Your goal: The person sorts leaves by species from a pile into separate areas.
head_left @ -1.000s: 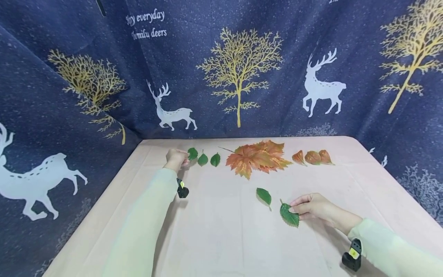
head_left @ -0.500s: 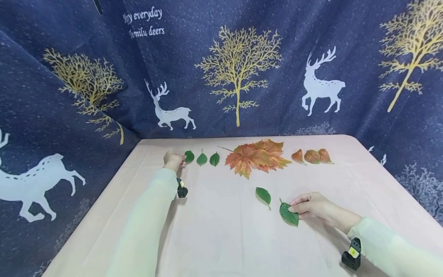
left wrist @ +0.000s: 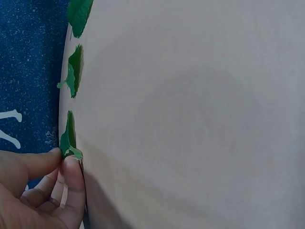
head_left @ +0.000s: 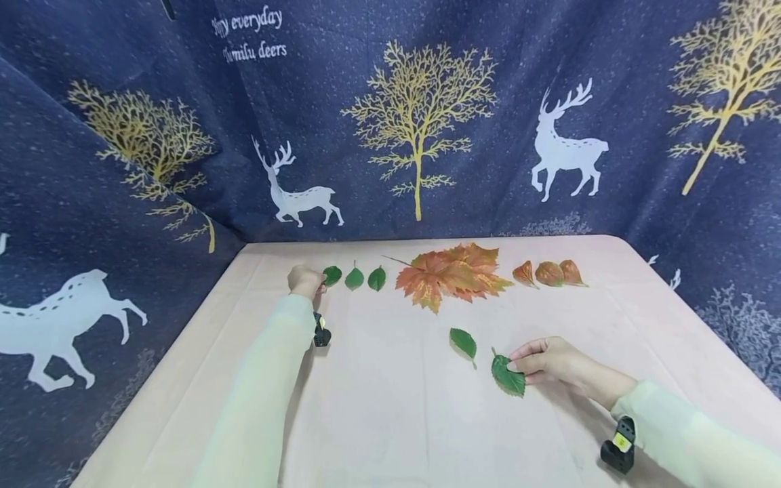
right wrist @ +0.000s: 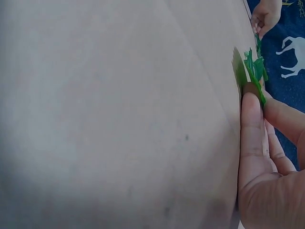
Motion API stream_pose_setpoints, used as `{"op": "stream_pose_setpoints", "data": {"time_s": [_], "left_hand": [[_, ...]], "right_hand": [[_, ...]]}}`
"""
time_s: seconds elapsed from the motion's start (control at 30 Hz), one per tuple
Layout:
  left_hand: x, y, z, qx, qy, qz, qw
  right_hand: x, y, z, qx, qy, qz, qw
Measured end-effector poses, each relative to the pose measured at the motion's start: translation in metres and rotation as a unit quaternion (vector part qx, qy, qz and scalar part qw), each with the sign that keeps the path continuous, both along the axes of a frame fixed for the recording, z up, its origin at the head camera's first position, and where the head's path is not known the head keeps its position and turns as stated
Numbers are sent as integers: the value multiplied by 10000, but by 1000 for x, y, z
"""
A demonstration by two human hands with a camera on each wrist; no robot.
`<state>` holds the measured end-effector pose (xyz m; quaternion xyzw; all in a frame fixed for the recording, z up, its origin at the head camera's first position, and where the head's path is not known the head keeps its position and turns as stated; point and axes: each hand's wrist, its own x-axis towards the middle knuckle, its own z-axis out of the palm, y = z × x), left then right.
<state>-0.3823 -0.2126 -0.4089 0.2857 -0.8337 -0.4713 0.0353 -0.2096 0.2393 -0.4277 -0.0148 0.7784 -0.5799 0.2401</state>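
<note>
At the far left of the table, my left hand pinches a green leaf by its edge. The left wrist view shows thumb and fingertips meeting at the stem end of this leaf. Two more green leaves, a middle one and a right one, continue the row beside it. Nearer the front right, my right hand holds another green leaf between thumb and fingers, just above or on the cloth. A loose green leaf lies close to its left.
Large orange maple leaves overlap at the back middle of the pale table. Several small reddish leaves lie to their right. A blue curtain with deer and trees hangs behind the table.
My left hand has shifted slightly left with its leaf, which now lies lower and more sideways in line with the row. The right hand keeps its leaf in nearly the same place.
</note>
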Motion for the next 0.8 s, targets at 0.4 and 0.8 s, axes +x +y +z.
{"op": "stream_pose_setpoints", "data": {"time_s": [0.4, 0.8], "left_hand": [[0, -5, 1, -485, -115, -44, 9987], [4, -7, 8, -649, 182, -273, 9974]], "right_hand": [[0, 1, -1, -35, 51, 52, 10000], [3, -1, 1, -78, 100, 72, 9999]]}}
